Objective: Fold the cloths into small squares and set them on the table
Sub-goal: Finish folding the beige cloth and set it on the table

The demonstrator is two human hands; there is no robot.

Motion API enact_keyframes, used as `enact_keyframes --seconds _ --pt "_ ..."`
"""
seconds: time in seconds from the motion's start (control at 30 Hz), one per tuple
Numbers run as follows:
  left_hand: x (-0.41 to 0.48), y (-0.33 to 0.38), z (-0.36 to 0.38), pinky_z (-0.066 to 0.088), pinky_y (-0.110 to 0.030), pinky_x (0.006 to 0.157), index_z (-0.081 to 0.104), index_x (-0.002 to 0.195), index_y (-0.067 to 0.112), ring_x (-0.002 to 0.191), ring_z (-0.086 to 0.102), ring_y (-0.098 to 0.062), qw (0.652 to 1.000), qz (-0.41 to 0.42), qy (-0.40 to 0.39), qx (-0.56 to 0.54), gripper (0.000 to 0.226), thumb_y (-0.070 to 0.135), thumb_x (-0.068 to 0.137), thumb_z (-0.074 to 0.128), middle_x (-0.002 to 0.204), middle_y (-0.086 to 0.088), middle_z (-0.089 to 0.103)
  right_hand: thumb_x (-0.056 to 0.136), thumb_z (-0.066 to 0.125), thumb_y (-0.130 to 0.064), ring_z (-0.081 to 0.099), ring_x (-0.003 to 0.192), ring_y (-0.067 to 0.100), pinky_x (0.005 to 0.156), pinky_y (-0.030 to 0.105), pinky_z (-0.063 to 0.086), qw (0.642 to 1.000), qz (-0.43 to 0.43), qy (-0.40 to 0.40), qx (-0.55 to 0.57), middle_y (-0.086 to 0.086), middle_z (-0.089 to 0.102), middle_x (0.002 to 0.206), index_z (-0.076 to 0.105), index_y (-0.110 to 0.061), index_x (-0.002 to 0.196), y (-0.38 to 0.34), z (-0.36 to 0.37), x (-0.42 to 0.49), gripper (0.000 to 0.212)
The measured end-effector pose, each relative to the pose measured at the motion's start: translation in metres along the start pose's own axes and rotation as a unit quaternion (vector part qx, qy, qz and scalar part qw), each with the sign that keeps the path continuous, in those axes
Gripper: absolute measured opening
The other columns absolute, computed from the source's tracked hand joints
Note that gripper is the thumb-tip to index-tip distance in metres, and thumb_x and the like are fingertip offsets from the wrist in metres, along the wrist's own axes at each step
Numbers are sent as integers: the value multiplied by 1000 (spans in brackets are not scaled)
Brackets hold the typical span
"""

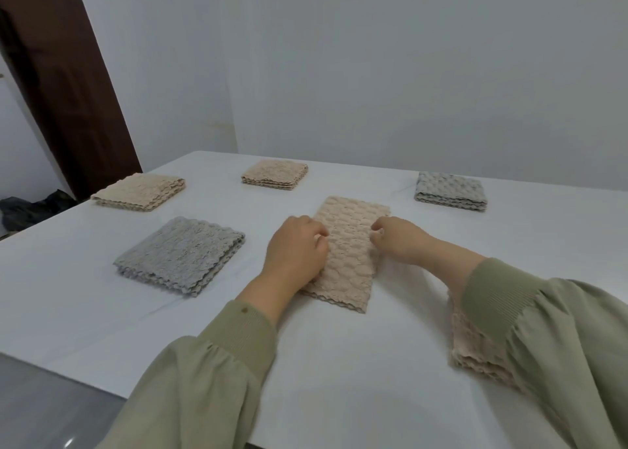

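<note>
A beige textured cloth [346, 244] lies folded into a long strip in the middle of the white table [339, 363]. My left hand [299, 248] grips its left edge with curled fingers. My right hand [397, 239] pinches its right edge at about the same height. Folded squares lie around it: a grey cloth [181, 255] at the left, a beige cloth [139, 190] at the far left, another beige cloth [275, 174] at the back and a grey cloth [451, 190] at the back right. A beige stack [475, 350] sits partly hidden under my right sleeve.
The table's near-left edge runs diagonally past a grey floor [40, 411]. A brown door [64, 74] stands at the left, with a dark bag [30, 209] on the floor beside it. White walls close off the back.
</note>
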State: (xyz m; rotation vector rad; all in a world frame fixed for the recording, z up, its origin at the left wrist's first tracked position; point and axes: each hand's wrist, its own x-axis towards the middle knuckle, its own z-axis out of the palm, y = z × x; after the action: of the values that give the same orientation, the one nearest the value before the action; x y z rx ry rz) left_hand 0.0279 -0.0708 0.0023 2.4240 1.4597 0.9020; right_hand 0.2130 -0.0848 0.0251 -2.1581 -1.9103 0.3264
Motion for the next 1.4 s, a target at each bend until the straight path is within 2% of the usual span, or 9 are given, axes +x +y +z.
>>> enact_keyframes --seconds 0.07,0.27,0.4,0.5,0.6,0.83,1.03,1.2,1.4 --pt "2 -9 3 42 -31 85 66 109 17 108 48 -20 995 -26 -42 84 28 24 94 43 112 -1 58 93 42 -26 54 107 29 90 36 45 999 -21 -13 -29 13 55 124 54 -7 119 -11 11 -6 35" --pt "-3 5 2 32 -28 52 52 64 16 63 50 -20 996 -59 -12 69 31 29 91 43 63 2 54 91 42 -30 39 125 27 103 40 36 986 -45 -64 -147 7 42 139 40 -18 136 -8 12 -13 46" --pt "-1 3 9 45 -31 79 64 106 22 101 55 -19 998 -10 -9 64 29 33 94 41 108 1 65 96 38 -28 32 131 29 107 43 31 986 -91 -30 -135 9 34 146 37 -16 139 -1 4 -10 45" --pt "1 -7 18 19 -43 114 27 147 25 143 13 -22 976 41 -166 132 51 42 99 30 157 -1 19 99 29 -46 7 145 23 117 45 11 972 -120 -103 -171 5 3 159 11 -18 150 2 14 -18 61" --pt "2 -16 25 2 -47 118 3 150 31 146 -8 -18 955 28 -258 145 56 49 99 18 159 5 -5 97 21 -54 -5 146 18 117 46 0 965 -106 -146 -188 0 -9 159 -3 -22 151 8 22 -25 67" --pt "-5 -8 14 -1 -48 117 15 150 28 146 -9 -15 973 64 -195 104 57 49 98 27 159 5 2 97 33 -49 8 145 17 118 40 10 977 -135 -124 -111 1 7 159 11 -19 150 16 -3 -32 65" --pt "-17 -2 16 -3 -48 117 -1 150 34 144 -16 -15 938 73 -308 145 68 62 93 22 157 10 -15 95 23 -57 -3 146 14 118 44 -1 943 -140 -199 -226 -4 -9 158 -6 -25 150 30 1 -52 70" --pt "-1 -13 18 17 -45 116 37 143 26 142 19 -15 983 70 -168 8 52 50 96 34 153 5 29 95 36 -51 31 137 19 114 38 22 976 -133 -127 -119 0 34 150 31 -22 144 30 -10 -42 56" --pt "28 -36 25 28 -31 108 48 134 15 131 35 -19 993 -67 -22 -94 37 25 99 41 142 -3 44 99 36 -42 38 131 19 104 27 28 984 -143 -59 -84 4 35 149 36 -15 142 18 -22 -8 52"
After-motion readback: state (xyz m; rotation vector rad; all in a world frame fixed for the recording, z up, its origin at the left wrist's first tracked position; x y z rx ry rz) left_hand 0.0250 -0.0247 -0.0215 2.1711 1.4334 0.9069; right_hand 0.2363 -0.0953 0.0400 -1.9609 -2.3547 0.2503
